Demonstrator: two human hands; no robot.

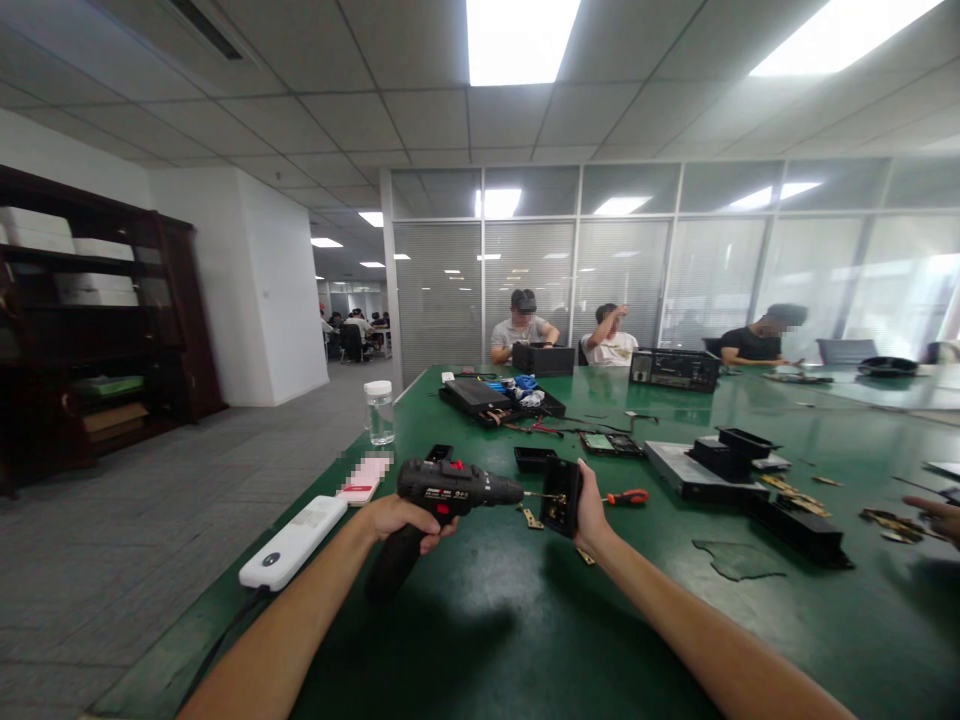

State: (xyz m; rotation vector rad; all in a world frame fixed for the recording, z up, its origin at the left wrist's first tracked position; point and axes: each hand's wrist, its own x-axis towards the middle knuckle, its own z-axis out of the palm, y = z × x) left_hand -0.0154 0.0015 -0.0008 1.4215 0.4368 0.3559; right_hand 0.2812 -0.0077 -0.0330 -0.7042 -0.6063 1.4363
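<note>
My left hand (pixel 412 520) is wrapped round the grip of a black cordless drill (pixel 457 484) with red buttons. The drill lies level above the table, its thin bit pointing right. In my right hand (pixel 592 505) a small black plastic box (pixel 559 495) is held up on its side, its hollow face turned to the drill. Brass-coloured parts show inside it, and the bit's tip reaches in among them; whether it sits on a screw I cannot make out. Just behind my right hand lies a screwdriver (pixel 628 497) with an orange and black handle.
On the green table (pixel 480 640) are a white power strip (pixel 294 540), a clear jar (pixel 379 415), an open black box (pixel 534 459), a silver device (pixel 694 470) and brass pieces (pixel 799 495). Another person's hand (pixel 934 515) shows at the right edge. Several people sit across the table.
</note>
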